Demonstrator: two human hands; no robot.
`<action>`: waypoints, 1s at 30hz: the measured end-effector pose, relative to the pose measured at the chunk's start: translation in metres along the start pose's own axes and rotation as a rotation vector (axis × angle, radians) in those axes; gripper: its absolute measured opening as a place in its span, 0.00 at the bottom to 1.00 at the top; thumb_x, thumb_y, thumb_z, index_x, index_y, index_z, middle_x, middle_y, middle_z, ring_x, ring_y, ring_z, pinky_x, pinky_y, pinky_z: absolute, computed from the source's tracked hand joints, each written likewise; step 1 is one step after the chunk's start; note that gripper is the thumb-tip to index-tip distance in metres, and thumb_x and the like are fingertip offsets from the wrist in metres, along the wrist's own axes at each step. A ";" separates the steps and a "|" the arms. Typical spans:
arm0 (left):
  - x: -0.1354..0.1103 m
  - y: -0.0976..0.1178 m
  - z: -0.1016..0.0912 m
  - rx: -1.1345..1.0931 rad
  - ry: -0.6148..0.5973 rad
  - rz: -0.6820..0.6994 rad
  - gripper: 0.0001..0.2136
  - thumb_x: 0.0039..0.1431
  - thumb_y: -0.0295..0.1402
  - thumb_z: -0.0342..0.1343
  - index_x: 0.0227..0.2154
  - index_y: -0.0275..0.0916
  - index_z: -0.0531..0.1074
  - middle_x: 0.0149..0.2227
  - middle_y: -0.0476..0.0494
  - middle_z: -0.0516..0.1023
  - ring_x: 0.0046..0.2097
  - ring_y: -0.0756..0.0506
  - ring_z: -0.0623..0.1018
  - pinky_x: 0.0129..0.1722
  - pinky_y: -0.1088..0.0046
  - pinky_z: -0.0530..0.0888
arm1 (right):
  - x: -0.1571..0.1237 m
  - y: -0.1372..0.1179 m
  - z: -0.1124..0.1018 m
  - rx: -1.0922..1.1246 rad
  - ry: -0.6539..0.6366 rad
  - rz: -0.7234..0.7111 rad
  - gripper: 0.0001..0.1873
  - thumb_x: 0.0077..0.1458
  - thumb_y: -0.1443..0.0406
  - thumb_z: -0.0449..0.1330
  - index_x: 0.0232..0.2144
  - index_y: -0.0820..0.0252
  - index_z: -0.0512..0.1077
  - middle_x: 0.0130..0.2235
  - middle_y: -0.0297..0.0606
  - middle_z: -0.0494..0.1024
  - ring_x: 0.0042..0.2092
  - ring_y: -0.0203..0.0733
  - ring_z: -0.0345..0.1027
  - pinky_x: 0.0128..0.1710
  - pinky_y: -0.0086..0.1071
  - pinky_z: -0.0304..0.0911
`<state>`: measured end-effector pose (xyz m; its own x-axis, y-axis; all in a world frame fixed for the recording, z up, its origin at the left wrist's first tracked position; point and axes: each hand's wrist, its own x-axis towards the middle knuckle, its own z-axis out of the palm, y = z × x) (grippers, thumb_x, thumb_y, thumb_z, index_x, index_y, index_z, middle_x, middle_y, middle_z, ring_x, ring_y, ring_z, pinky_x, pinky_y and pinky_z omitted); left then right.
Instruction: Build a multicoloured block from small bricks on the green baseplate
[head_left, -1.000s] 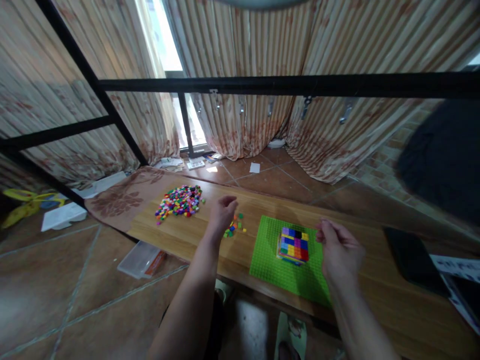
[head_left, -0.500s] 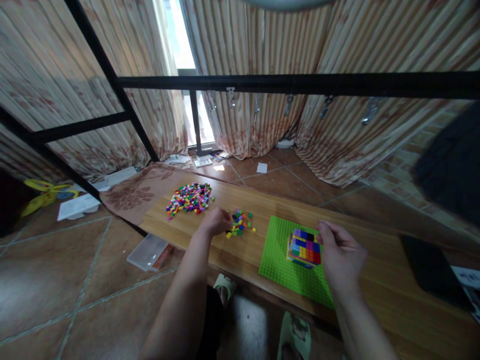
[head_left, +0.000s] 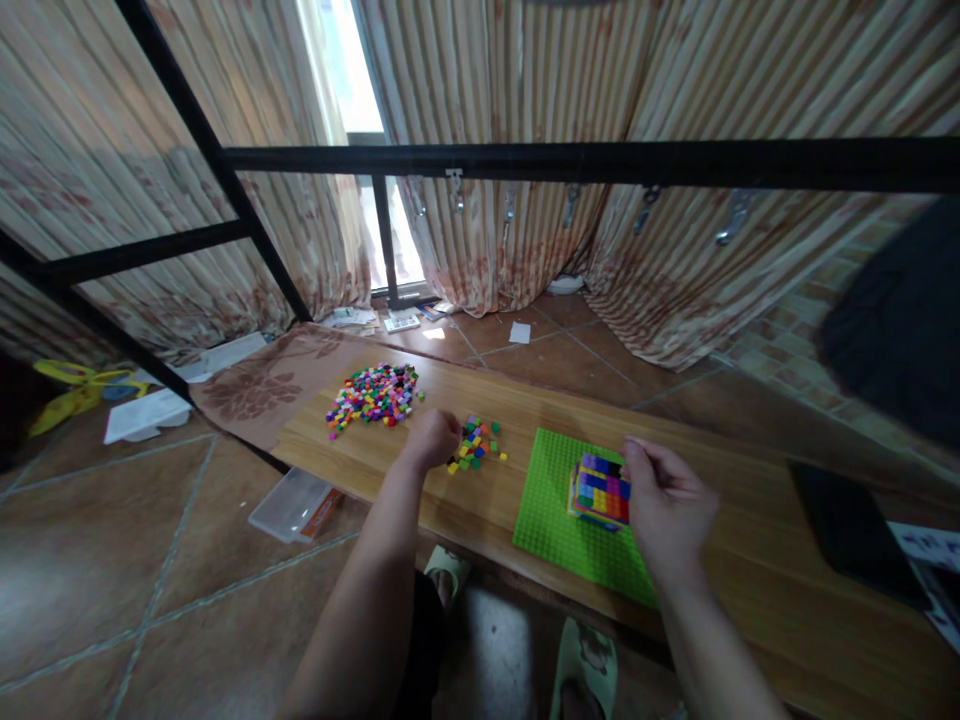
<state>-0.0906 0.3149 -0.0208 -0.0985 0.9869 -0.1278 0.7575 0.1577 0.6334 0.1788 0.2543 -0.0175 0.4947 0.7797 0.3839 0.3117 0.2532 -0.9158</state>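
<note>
A green baseplate [head_left: 555,520] lies on a wooden board [head_left: 465,510] and carries a multicoloured block of small bricks [head_left: 600,488]. My right hand [head_left: 664,505] is curled beside the block, its fingertips touching the block's right side. My left hand [head_left: 433,438] is closed, fingers down on the board at the left edge of a small scatter of loose bricks [head_left: 476,445]. Whether a brick is in those fingers is hidden. A larger heap of coloured bricks [head_left: 371,395] lies further left and back.
A black metal frame bar [head_left: 600,160] crosses overhead, with striped curtains behind. A dark flat object [head_left: 847,530] and papers [head_left: 934,560] lie at the board's right end. A clear plastic case [head_left: 289,500] lies on the tiled floor below. My slippered feet [head_left: 585,665] show under the board.
My left hand dropped from above the small scatter onto the board and closed at the scatter's edge. My right hand moved in from beside the block until its fingers touched it.
</note>
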 end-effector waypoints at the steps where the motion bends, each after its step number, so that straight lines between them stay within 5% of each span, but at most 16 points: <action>1: -0.001 0.002 0.000 -0.082 -0.003 0.015 0.05 0.43 0.23 0.57 0.24 0.34 0.77 0.23 0.44 0.77 0.29 0.47 0.74 0.29 0.75 0.68 | -0.003 -0.001 0.002 -0.006 -0.029 -0.031 0.13 0.53 0.56 0.60 0.33 0.59 0.77 0.33 0.38 0.79 0.33 0.40 0.72 0.35 0.35 0.68; 8: -0.027 0.041 0.029 -0.753 -0.321 0.302 0.07 0.43 0.28 0.62 0.28 0.33 0.75 0.27 0.47 0.77 0.30 0.51 0.74 0.31 0.78 0.70 | -0.031 -0.017 0.022 -0.152 -0.506 -0.277 0.12 0.55 0.61 0.59 0.42 0.53 0.75 0.37 0.36 0.77 0.33 0.39 0.71 0.34 0.33 0.67; 11: -0.038 0.058 0.039 -0.875 -0.461 0.301 0.07 0.44 0.29 0.62 0.29 0.33 0.75 0.27 0.47 0.76 0.29 0.53 0.73 0.30 0.79 0.69 | -0.036 -0.015 0.026 -0.230 -0.522 -0.296 0.14 0.55 0.62 0.59 0.44 0.54 0.74 0.38 0.38 0.77 0.33 0.40 0.70 0.35 0.34 0.66; 18: -0.040 0.065 0.040 -0.877 -0.473 0.226 0.10 0.45 0.27 0.61 0.34 0.33 0.75 0.25 0.48 0.75 0.27 0.52 0.72 0.29 0.78 0.69 | -0.033 -0.013 0.025 -0.272 -0.478 -0.344 0.09 0.57 0.61 0.58 0.38 0.57 0.75 0.34 0.36 0.77 0.31 0.38 0.70 0.34 0.32 0.65; 21: -0.029 0.053 0.035 -0.570 -0.255 0.210 0.08 0.52 0.30 0.56 0.33 0.33 0.76 0.27 0.45 0.78 0.30 0.49 0.75 0.32 0.76 0.71 | -0.029 -0.015 0.020 -0.240 -0.407 -0.320 0.09 0.56 0.61 0.58 0.37 0.56 0.75 0.34 0.36 0.77 0.32 0.37 0.70 0.35 0.32 0.66; 23: -0.017 0.040 0.028 -0.344 0.003 0.126 0.09 0.53 0.28 0.54 0.33 0.33 0.77 0.31 0.43 0.79 0.34 0.46 0.76 0.36 0.74 0.71 | -0.026 -0.013 0.016 -0.209 -0.337 -0.267 0.10 0.56 0.60 0.59 0.38 0.55 0.76 0.34 0.36 0.78 0.33 0.38 0.71 0.36 0.32 0.66; 27: 0.011 0.009 0.012 -0.105 0.273 -0.078 0.15 0.54 0.26 0.51 0.44 0.30 0.74 0.41 0.33 0.78 0.45 0.39 0.76 0.46 0.65 0.70 | -0.018 -0.002 0.005 -0.118 -0.192 -0.110 0.15 0.53 0.57 0.61 0.40 0.56 0.76 0.36 0.38 0.80 0.35 0.40 0.73 0.38 0.34 0.68; 30: 0.022 -0.009 0.009 0.117 0.269 -0.135 0.17 0.53 0.29 0.53 0.46 0.34 0.74 0.42 0.35 0.79 0.47 0.40 0.76 0.48 0.67 0.70 | -0.010 0.003 -0.002 -0.026 -0.119 -0.034 0.17 0.50 0.56 0.63 0.41 0.58 0.76 0.37 0.40 0.80 0.35 0.40 0.74 0.38 0.35 0.70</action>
<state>-0.0938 0.3354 -0.0356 -0.3583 0.9336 0.0111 0.7935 0.2982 0.5306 0.1763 0.2459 -0.0238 0.3843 0.8337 0.3964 0.3486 0.2666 -0.8986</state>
